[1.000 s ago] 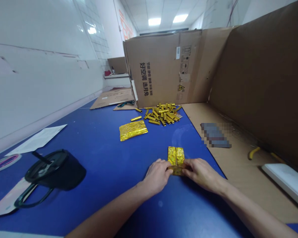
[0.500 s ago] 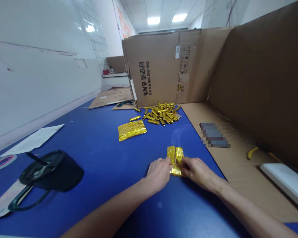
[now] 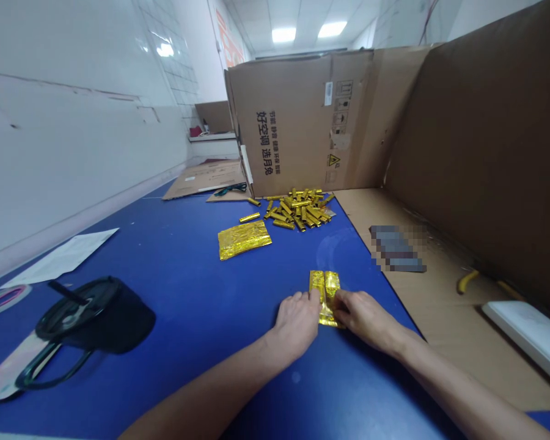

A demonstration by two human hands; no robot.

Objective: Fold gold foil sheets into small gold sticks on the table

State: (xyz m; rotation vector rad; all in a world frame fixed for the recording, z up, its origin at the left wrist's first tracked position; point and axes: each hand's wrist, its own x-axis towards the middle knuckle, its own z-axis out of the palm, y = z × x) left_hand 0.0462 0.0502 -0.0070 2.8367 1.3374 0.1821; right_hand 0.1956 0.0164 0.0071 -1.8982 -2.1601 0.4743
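A small sheet of gold foil paper (image 3: 325,293), folded in from both long sides, lies on the blue table (image 3: 187,287) right in front of me. My left hand (image 3: 297,321) presses its fingertips on the left flap, fingers curled. My right hand (image 3: 362,318) pinches the right flap near its lower edge. Farther back lies a flat stack of gold foil sheets (image 3: 244,239), and beyond it a heap of several finished gold foil rolls (image 3: 300,209).
A tall cardboard box (image 3: 302,122) closes the far end, and brown cardboard (image 3: 440,269) covers the right side. A black lidded cup (image 3: 96,315) stands at the left, with white paper (image 3: 64,256) behind it. A white slab (image 3: 527,333) and a yellow-handled tool (image 3: 467,281) lie at right.
Both hands have slid slightly up along the foil sheet; the near end they covered is now folded narrower and pressed flat.
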